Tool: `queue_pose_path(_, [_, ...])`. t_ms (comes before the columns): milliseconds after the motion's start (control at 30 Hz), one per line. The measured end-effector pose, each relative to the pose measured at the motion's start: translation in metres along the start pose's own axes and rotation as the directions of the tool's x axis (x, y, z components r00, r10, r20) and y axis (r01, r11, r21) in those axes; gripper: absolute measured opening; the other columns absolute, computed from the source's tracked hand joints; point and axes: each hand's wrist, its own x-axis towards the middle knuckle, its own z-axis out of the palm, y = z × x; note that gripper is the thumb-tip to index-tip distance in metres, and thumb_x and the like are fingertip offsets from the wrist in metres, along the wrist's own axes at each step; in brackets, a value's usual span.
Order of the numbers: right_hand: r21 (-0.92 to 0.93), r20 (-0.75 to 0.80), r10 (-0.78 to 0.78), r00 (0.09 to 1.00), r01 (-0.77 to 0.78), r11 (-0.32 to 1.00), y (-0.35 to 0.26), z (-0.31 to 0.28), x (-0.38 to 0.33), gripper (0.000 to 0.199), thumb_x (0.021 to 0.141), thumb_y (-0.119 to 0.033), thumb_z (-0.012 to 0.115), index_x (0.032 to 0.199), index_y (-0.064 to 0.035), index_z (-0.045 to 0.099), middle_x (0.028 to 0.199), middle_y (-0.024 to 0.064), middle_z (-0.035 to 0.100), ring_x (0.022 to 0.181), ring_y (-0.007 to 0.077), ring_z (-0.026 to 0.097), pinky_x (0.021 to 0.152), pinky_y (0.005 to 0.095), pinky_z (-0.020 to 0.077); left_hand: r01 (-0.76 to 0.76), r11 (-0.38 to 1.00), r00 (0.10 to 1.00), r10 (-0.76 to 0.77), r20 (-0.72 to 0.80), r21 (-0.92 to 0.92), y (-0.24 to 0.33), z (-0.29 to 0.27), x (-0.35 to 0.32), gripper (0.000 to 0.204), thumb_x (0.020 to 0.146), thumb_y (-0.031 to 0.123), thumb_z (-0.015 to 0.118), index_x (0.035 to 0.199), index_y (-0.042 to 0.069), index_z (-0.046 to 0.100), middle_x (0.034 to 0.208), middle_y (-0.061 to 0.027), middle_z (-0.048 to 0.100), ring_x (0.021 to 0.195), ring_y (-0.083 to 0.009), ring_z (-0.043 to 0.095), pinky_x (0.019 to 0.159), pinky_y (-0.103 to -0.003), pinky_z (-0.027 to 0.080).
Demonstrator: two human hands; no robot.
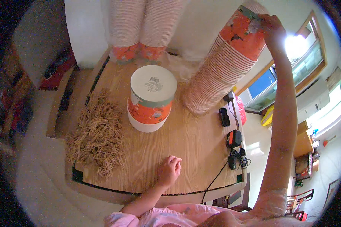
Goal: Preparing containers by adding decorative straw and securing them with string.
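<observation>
My right hand (272,32) grasps the upper end of the tilted paper-tub stack (229,58), right of the upturned tub (151,113); my left hand (169,170), loosely curled, seems empty. I judge this as steadying the stack; next calls for a firm, even grip.

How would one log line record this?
right hand: touching tall orange-white paper tub stack, near top | left hand: curled, over brown wooden tabletop | tan tangled fibre heap: tabletop's left

Rear stacks (127,26) cropped (top), bucket (150,101) lettering (154,84) illegible
</observation>
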Motion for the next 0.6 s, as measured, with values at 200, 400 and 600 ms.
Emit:
queue_pose_path(200, [-0.002,0.042,0.084,0.996,-0.084,0.996,-0.016,-0.011,0.002,0.026,0.083,-0.016,0.053,0.106,-0.0127,0.063,0.091,0.0113,0.056,0.089,0.0302,0.059,0.077,0.0365,0.0466,-0.030,0.999,0.999,0.031,-0.033,0.009,0.000,-0.001,0.000,0.011,0.076,0.001,0.062,0.086,0.004,0.060,0.083,-0.0117,0.060,0.077,-0.0295,0.060,0.069,-0.037,0.049])
queue_pose_path(400, [-0.224,0.146,-0.013,0.989,0.046,0.973,-0.022,-0.027,0.002,0.029,0.083,-0.012,0.050,0.110,-0.0136,0.061,0.095,0.0128,0.056,0.092,0.0319,0.057,0.079,0.0408,0.0476,-0.085,0.996,0.994,0.085,-0.073,-0.004,0.002,-0.003,0.000,0.008,0.078,0.002,0.060,0.085,0.005,0.057,0.082,-0.0113,0.057,0.078,-0.0297,0.057,0.068,-0.039,0.048])
queue_pose_path(600, [-0.135,0.165,0.009,0.986,0.013,0.991,-0.058,-0.041,-0.013,0.042,0.080,-0.009,0.054,0.121,-0.0131,0.053,0.110,0.0159,0.054,0.099,0.0356,0.054,0.084,0.0427,0.0471,-0.033,0.998,0.997,0.036,-0.063,0.047,0.000,-0.005,-0.005,0.007,0.079,0.005,0.059,0.086,0.006,0.058,0.082,-0.0103,0.058,0.078,-0.0297,0.058,0.067,-0.039,0.048])
